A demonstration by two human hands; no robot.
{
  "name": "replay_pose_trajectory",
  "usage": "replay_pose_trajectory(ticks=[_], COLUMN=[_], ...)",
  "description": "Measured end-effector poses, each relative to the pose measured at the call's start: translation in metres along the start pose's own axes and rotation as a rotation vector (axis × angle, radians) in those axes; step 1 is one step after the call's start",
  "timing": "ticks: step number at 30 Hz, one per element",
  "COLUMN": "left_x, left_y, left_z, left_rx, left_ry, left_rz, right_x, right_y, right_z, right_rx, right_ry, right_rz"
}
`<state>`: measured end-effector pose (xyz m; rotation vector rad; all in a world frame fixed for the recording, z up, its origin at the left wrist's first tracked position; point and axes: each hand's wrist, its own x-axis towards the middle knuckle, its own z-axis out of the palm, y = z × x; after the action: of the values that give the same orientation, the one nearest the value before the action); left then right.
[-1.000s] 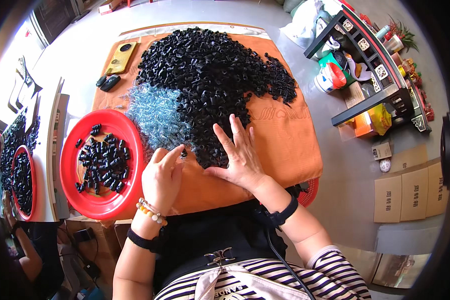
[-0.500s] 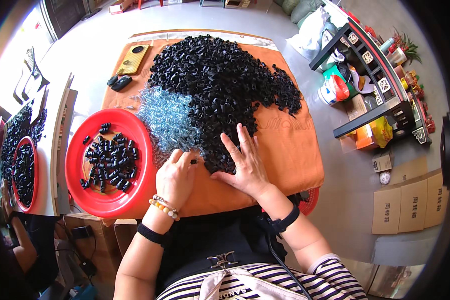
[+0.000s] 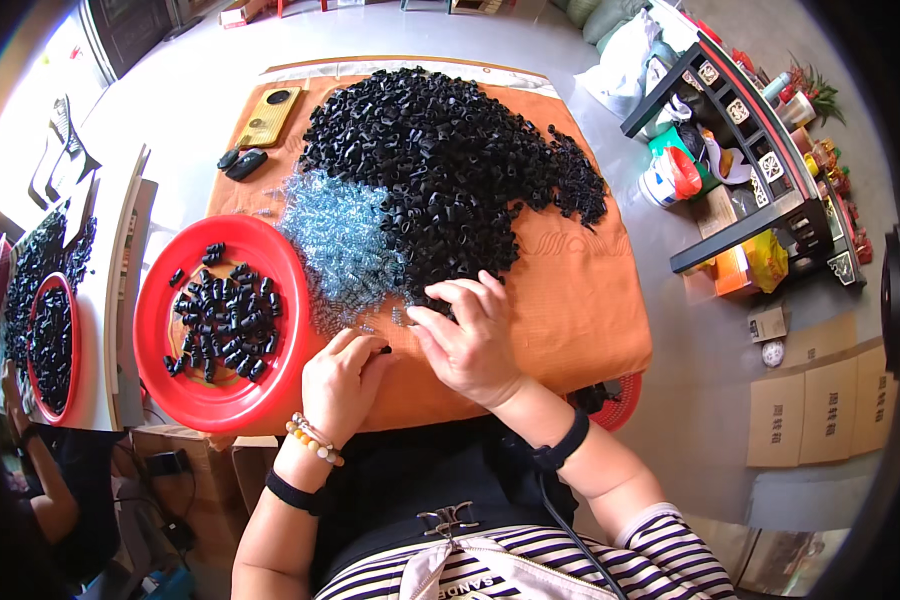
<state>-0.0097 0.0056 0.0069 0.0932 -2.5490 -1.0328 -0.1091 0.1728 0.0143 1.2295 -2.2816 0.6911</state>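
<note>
My left hand [image 3: 338,388] is closed, pinching a small black plastic part [image 3: 385,350] that pokes out past the fingertips. My right hand [image 3: 470,345] is half curled over the near edge of a big heap of black plastic parts [image 3: 420,140]; its thumb and fingers are apart. Close to the right thumb lie loose springs [image 3: 398,316] at the border of a pile of small clear-blue metal springs [image 3: 340,235]. Left of my left hand stands a red round tray [image 3: 155,340] with several black pieces [image 3: 225,320] in it.
An orange cloth [image 3: 580,300] covers the table. A yellow box-shaped device [image 3: 268,118] and a black key-fob-like object [image 3: 245,165] lie at its far left. Another person's arm [image 3: 55,495] works at a neighbouring table. Cardboard boxes [image 3: 820,410] and a dark shelf [image 3: 760,180] stand right.
My right hand has drawn back from lying spread on the black heap and curled its fingers toward the springs. My left hand has shifted slightly left and nearer me, still pinching the part.
</note>
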Motion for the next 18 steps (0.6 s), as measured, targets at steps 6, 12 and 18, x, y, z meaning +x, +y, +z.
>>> replay_pose_trajectory(ticks=[6,12,18], left_x=[-0.001,-0.002,-0.001], left_y=[-0.005,-0.005,-0.005], left_z=[0.002,0.000,0.000], left_rx=[-0.046,-0.048,-0.076], left_ry=[-0.014,-0.044,-0.037], left_rz=[-0.010,-0.033,0.006], right_x=[0.009,0.003,0.004], right_y=[-0.007,-0.001,-0.003], right_z=[0.016,0.025,0.025], right_rx=[-0.028,-0.026,-0.093], right_ry=[-0.097,-0.100,-0.082], right_rz=[0.031,0.041,-0.082])
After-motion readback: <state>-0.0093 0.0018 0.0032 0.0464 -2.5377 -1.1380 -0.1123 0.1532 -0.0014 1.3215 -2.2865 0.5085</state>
